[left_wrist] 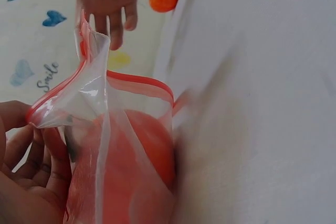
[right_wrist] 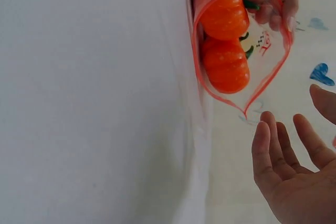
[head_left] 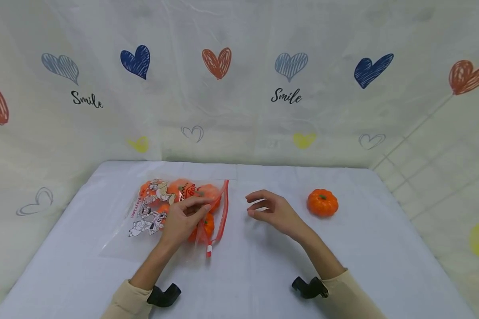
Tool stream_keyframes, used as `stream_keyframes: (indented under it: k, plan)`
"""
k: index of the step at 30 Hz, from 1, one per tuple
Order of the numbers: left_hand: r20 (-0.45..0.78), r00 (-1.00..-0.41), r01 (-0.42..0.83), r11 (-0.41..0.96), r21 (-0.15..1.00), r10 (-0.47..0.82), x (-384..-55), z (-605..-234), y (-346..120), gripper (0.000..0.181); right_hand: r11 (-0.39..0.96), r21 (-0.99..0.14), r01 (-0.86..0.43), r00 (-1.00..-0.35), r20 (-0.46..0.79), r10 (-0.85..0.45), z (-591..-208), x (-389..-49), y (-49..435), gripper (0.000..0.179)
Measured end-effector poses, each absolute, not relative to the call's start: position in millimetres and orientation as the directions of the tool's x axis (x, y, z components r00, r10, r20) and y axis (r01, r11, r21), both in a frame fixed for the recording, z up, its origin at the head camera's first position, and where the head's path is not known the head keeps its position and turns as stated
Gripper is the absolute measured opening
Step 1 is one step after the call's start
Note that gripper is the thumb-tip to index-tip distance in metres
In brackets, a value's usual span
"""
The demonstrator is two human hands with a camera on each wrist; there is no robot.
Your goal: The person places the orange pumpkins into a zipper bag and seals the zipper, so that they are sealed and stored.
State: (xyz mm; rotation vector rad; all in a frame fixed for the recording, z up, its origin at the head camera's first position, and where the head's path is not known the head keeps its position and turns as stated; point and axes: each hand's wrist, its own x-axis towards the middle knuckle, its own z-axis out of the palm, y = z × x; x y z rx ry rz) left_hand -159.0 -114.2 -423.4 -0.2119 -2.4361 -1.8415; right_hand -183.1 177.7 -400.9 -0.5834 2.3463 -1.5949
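Over the table (head_left: 259, 279), the left hand (head_left: 181, 221) pinches the bag's rim (head_left: 224, 212), apparently to hold it open; the right hand (head_left: 277, 213), empty, hangs relaxed alongside.

Both forearms (head_left: 321, 254) reach forward, the left grip (head_left: 182, 220) pinching, the right grip (head_left: 277, 212) loosely curved in mid-air.

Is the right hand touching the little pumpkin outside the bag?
Apart: the head view shows white cloth between the right hand and the pumpkin.

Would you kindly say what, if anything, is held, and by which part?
The left grip pinches the clear bag by its red rim; the right grip holds nothing.
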Motion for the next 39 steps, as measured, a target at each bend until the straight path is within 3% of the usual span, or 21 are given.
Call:
stream_keyframes:
  k: [39]
  plan:
    - [0.162,-0.984,0.174,0.259,0.950,0.070,-158.6,-424.9,-113.2,0.021,0.450,-0.888,-0.096,-0.976,-0.005,-0.218,-388.8,-191.0,265.1,0.041]
